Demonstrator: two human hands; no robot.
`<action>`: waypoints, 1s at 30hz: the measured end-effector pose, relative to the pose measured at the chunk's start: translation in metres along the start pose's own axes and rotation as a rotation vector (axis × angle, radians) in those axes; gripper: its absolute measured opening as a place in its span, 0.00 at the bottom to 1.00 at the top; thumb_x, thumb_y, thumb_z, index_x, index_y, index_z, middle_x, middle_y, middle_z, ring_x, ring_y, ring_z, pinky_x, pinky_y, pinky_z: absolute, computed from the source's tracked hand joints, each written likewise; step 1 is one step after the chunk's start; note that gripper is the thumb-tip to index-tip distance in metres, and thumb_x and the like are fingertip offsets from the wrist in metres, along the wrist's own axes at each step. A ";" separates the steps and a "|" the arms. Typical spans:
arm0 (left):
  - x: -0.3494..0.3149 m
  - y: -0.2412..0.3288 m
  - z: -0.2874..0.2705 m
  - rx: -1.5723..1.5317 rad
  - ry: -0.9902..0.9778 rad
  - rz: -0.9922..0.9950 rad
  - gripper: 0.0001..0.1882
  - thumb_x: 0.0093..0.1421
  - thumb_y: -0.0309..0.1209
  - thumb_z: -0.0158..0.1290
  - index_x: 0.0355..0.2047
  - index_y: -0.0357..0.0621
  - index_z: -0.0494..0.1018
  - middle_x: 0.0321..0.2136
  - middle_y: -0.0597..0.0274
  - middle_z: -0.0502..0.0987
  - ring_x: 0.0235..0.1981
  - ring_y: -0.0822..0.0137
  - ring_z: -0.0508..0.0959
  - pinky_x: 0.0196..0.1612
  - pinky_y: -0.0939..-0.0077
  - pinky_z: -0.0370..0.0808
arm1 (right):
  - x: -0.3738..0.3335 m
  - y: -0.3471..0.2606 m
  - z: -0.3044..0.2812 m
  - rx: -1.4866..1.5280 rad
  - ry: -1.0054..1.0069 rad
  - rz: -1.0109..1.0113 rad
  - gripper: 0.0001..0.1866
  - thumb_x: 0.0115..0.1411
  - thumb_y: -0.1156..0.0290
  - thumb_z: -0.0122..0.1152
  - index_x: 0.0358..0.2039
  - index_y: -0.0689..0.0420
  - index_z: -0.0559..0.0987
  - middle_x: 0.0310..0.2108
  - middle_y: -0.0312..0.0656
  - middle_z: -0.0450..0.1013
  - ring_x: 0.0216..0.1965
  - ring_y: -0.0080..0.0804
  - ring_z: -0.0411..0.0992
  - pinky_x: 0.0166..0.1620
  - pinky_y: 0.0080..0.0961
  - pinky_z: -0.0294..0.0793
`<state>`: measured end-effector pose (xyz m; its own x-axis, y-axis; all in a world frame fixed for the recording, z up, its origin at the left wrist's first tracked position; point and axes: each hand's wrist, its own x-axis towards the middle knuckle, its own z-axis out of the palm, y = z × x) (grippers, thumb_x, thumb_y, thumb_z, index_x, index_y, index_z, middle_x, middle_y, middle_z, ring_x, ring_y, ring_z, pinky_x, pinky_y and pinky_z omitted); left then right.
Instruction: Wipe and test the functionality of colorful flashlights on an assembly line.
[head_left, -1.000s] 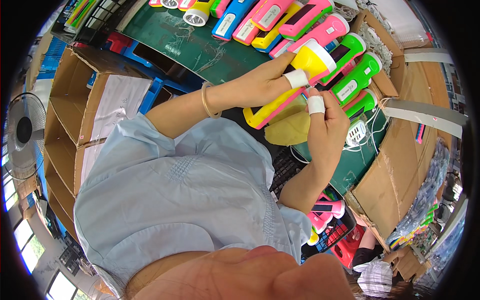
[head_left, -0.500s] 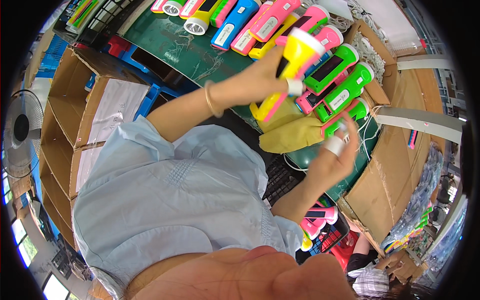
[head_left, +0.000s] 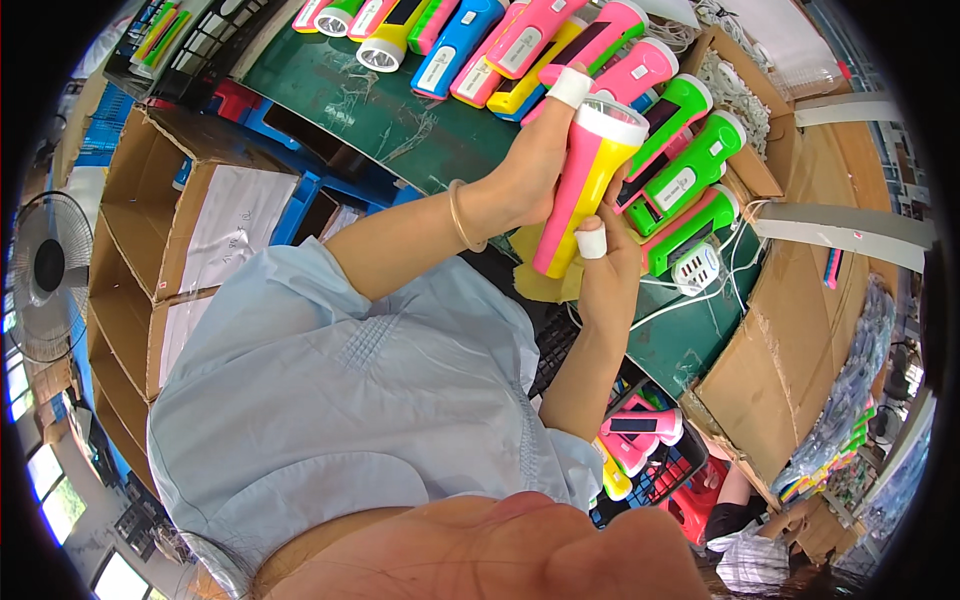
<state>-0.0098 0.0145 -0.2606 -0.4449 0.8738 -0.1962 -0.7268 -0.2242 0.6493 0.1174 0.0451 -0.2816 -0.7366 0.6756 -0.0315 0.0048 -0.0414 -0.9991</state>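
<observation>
"Pink-and-yellow flashlight (head_left: 580, 190), where?"
"Upper centre of the frame, long axis slanting, white head (head_left: 607, 124) toward the upper right."
"Grip?"
"Clamped on it from both sides: left hand (head_left: 533, 165) nearer the head, right hand (head_left: 612, 268) nearer the tail (head_left: 552, 262)."

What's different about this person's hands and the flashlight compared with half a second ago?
The right hand has moved left and is back on the yellow-and-pink flashlight, which has been rolled so its pink side now shows on the left. The left hand still holds it. The blue flashlight lies where it was on the green tabletop.
</observation>
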 end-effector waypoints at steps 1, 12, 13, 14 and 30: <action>0.001 -0.002 -0.002 0.086 -0.034 0.068 0.37 0.60 0.60 0.23 0.33 0.38 0.69 0.18 0.59 0.71 0.17 0.68 0.70 0.22 0.78 0.68 | 0.002 0.004 -0.001 0.054 -0.032 0.038 0.22 0.58 0.65 0.54 0.46 0.71 0.68 0.43 0.43 0.68 0.43 0.27 0.66 0.49 0.23 0.62; 0.064 0.053 -0.009 1.005 -0.331 0.514 0.24 0.60 0.45 0.45 0.48 0.37 0.63 0.40 0.60 0.69 0.42 0.68 0.70 0.45 0.72 0.69 | -0.004 -0.013 -0.098 0.561 0.485 -0.138 0.21 0.61 0.57 0.47 0.48 0.59 0.66 0.37 0.42 0.69 0.35 0.32 0.69 0.37 0.27 0.70; 0.080 0.074 -0.015 1.091 -0.176 0.450 0.26 0.58 0.44 0.48 0.49 0.37 0.63 0.42 0.56 0.70 0.43 0.66 0.71 0.46 0.71 0.69 | -0.006 -0.011 -0.133 0.258 0.765 -0.309 0.23 0.62 0.59 0.46 0.49 0.65 0.65 0.38 0.46 0.69 0.39 0.33 0.69 0.44 0.31 0.69; 0.119 0.091 -0.042 1.233 -0.092 0.726 0.27 0.56 0.44 0.50 0.48 0.37 0.64 0.43 0.54 0.70 0.42 0.63 0.73 0.45 0.70 0.71 | 0.005 -0.030 -0.146 0.151 1.091 -0.311 0.23 0.62 0.61 0.45 0.49 0.69 0.64 0.44 0.51 0.68 0.47 0.37 0.66 0.52 0.31 0.62; 0.253 0.301 -0.233 2.569 0.657 0.090 0.21 0.54 0.32 0.49 0.47 0.36 0.66 0.51 0.47 0.62 0.53 0.54 0.62 0.50 0.65 0.66 | 0.025 -0.018 -0.107 0.669 0.312 -0.096 0.07 0.58 0.74 0.50 0.32 0.65 0.67 0.22 0.33 0.50 0.16 0.17 0.46 0.13 0.13 0.46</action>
<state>-0.4633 0.0678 -0.2856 -0.7608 0.6427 0.0900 0.6101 0.7556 -0.2384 0.1708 0.1415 -0.2678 -0.4863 0.8723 -0.0508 -0.5362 -0.3438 -0.7709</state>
